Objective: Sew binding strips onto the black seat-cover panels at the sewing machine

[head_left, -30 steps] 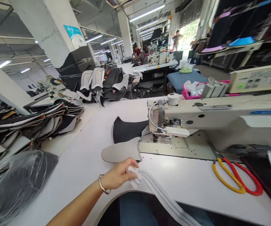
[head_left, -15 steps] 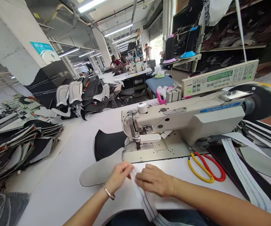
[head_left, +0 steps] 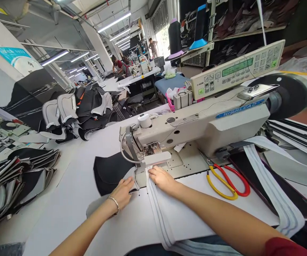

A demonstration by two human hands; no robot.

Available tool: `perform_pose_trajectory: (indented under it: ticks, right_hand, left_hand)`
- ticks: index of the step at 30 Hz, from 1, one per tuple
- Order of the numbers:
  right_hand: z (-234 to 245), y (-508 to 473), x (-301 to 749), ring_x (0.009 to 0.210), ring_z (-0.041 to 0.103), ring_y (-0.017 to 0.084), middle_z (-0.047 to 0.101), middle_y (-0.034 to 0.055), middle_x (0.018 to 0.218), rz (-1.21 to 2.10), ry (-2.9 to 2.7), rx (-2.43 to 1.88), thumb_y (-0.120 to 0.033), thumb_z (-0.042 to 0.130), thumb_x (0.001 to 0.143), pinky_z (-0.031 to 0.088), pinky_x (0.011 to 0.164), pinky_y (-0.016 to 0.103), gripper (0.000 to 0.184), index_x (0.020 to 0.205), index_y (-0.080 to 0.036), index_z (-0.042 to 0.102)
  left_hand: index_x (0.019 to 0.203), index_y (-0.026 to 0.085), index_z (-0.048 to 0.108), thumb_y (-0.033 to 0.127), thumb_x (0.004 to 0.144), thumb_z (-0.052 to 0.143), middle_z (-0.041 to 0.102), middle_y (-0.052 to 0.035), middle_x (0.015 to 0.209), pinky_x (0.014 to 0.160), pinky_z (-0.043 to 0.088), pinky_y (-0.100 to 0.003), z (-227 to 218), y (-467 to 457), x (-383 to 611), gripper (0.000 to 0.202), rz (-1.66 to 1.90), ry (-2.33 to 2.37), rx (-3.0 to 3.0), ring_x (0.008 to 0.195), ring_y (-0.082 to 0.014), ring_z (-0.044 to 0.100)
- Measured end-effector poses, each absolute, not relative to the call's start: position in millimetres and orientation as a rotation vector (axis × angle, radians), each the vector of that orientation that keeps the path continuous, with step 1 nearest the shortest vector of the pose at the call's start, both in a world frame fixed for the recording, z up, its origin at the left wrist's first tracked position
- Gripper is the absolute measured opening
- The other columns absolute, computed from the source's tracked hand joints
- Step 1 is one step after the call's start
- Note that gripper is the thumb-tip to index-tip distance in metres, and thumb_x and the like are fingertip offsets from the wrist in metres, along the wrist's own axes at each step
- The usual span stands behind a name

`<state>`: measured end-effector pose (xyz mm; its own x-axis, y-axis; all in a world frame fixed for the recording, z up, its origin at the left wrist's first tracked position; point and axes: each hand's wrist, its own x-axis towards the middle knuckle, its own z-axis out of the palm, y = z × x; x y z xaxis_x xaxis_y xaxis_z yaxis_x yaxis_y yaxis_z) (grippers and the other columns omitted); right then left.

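Bright strip lights run down a long workshop behind a white tabletop, with a pale metal sewing machine set at its far side. On the near side of its needle area, a soft white tape with narrow grey lengthwise stripes lies under the fingertips of the right hand. Those fingers are bent against the tape's right edge; whether they pinch it or only press it, I cannot tell. From there the tape runs down to the tabletop's front edge, where it curls over to the right.

Just left of the tape, the left hand lies palm down with fingers extended, resting on a smooth matte grey piece and gripping nothing. A black panel with curved edges and a stitched-looking line lies beyond that hand, overlapping the grey piece. A rigid, shiny bracelet circles the left wrist. Right of the right hand lie scissors with one yellow and one red handle loop, both smooth.
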<state>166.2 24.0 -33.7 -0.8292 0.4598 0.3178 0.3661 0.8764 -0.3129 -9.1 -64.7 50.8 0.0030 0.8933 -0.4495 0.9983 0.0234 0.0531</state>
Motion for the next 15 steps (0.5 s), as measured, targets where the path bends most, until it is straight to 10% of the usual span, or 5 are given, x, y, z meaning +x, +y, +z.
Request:
perform_pose_trajectory:
  ticks: [15]
  right_hand:
    - [-31.0,25.9,168.6,0.101,0.037,0.021,0.049,0.0042,0.120,0.461,-2.691,-0.542,-0.019,0.040,0.091,0.028,0.072,0.033,0.022,0.097,-0.019,0.061]
  left_hand:
    - [0.121,0.015,0.047,0.029,0.075,0.040,0.041,-0.0050,0.133,0.102,0.027,-0.039,41.2,-56.1,-6.7,0.048,0.203,1.744,1.654,0.113,-0.0226,0.041]
